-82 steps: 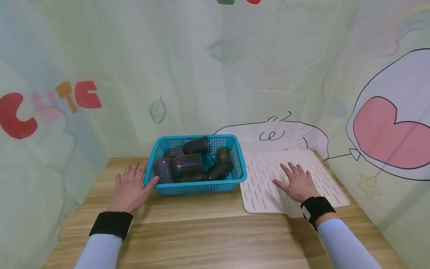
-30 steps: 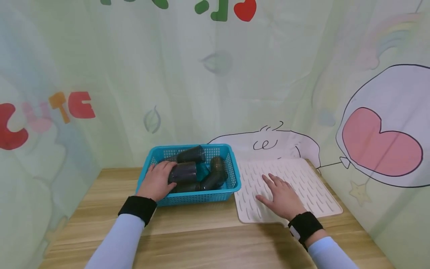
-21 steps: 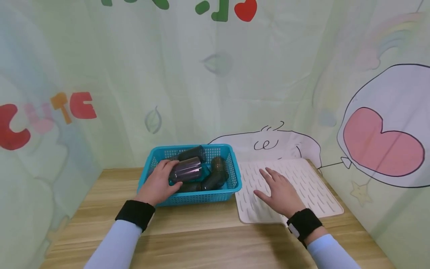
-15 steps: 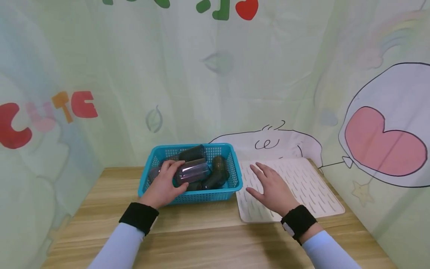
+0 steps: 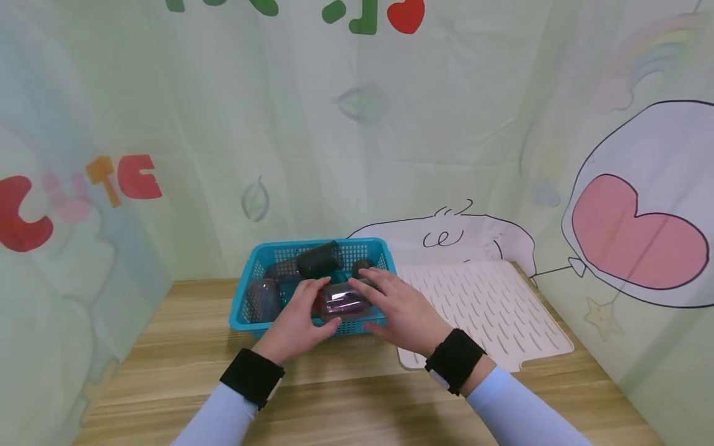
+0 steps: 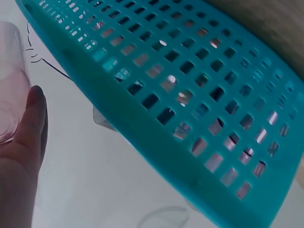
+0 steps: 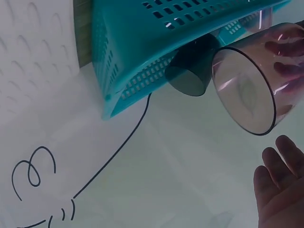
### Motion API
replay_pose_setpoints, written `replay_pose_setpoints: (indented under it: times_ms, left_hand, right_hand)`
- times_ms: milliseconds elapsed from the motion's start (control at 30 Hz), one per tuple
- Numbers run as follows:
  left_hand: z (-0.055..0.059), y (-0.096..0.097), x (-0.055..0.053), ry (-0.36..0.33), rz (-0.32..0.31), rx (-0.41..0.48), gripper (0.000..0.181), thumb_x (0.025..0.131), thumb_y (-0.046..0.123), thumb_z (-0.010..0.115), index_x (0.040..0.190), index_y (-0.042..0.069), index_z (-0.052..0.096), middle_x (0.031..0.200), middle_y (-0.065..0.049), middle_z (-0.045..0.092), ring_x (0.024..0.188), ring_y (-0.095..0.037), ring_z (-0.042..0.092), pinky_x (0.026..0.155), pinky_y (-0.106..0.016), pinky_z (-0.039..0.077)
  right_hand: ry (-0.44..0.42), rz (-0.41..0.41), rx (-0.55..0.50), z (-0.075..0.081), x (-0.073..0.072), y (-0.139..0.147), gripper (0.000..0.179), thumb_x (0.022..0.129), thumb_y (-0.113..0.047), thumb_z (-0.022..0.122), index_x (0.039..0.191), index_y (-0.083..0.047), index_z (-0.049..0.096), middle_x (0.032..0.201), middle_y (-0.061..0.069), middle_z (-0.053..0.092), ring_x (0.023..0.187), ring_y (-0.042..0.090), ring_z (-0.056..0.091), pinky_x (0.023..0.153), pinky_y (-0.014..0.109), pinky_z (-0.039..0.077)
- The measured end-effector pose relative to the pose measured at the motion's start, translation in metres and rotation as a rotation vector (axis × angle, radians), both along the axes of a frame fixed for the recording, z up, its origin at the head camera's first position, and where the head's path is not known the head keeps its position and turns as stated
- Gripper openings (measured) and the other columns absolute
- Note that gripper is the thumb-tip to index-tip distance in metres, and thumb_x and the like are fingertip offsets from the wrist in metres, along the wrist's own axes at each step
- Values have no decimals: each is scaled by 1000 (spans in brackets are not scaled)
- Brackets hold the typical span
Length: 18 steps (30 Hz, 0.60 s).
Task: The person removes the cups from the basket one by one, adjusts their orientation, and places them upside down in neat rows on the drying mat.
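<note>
A see-through purple-tinted cup (image 5: 343,301) lies sideways above the front of the blue basket (image 5: 237,310). My left hand (image 5: 298,325) grips its left end between thumb and fingers. Through the cup's wall in the right wrist view, the left fingers show behind the open mouth of the cup (image 7: 247,90). My right hand (image 5: 409,313) reaches to the cup's right end, fingers extended and spread; in the right wrist view the right hand (image 7: 282,185) is just apart from the rim. In the basket lie a dark cup (image 5: 320,260), a purplish cup (image 5: 263,298) and others partly hidden.
A white ridged mat (image 5: 502,303) lies right of the basket on the wooden table (image 5: 357,402). Behind stands a printed cloth backdrop (image 5: 301,142), close to the basket's back edge. A purplish cup (image 5: 283,269) leans at the basket's back left.
My left hand went into the basket, gripped the purple-tinted cup and brought it up, right and nearer. My right hand moved left from over the mat to the cup's right end.
</note>
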<state>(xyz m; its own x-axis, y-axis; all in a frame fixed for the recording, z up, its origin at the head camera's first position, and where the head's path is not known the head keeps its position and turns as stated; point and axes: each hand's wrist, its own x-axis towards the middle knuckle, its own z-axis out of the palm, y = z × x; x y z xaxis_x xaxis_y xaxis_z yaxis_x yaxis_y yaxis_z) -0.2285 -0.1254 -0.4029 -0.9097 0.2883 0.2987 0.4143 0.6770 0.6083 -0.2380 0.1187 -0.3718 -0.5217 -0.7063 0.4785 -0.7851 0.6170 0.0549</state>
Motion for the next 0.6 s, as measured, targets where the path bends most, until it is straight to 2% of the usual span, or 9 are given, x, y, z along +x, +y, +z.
replay_pose_setpoints:
  times_ms: [133, 267, 400, 600]
  left_hand:
    - [0, 6, 4, -59, -13, 78, 90, 82, 35, 74, 149, 18, 17, 133, -8, 40, 109, -20, 52, 92, -44, 52]
    - [0, 11, 6, -103, -16, 130, 96, 81, 38, 74, 151, 21, 11, 138, -7, 42, 112, -21, 53, 92, -46, 51]
    - [0, 14, 8, -114, -18, 130, 98, 80, 44, 74, 151, 22, 10, 139, -8, 46, 113, -20, 54, 92, -46, 51]
    - [1, 18, 11, -126, -25, 160, 97, 80, 44, 74, 151, 21, 12, 136, -7, 46, 112, -18, 54, 94, -43, 50]
  right_hand:
    - [12, 63, 32, 3, 1, -13, 86, 76, -39, 79, 148, -25, 33, 147, 7, 40, 135, 20, 29, 104, 42, 42]
    - [19, 83, 79, 4, 4, -20, 87, 76, -38, 79, 148, -26, 32, 144, 8, 45, 131, 21, 36, 104, 43, 42]
    - [43, 71, 129, 4, 6, -23, 81, 79, -37, 77, 147, -27, 34, 140, 8, 49, 127, 21, 41, 103, 44, 42]
    - [85, 53, 188, 3, 5, -23, 70, 83, -40, 72, 145, -30, 39, 136, 6, 53, 122, 21, 46, 99, 41, 47]
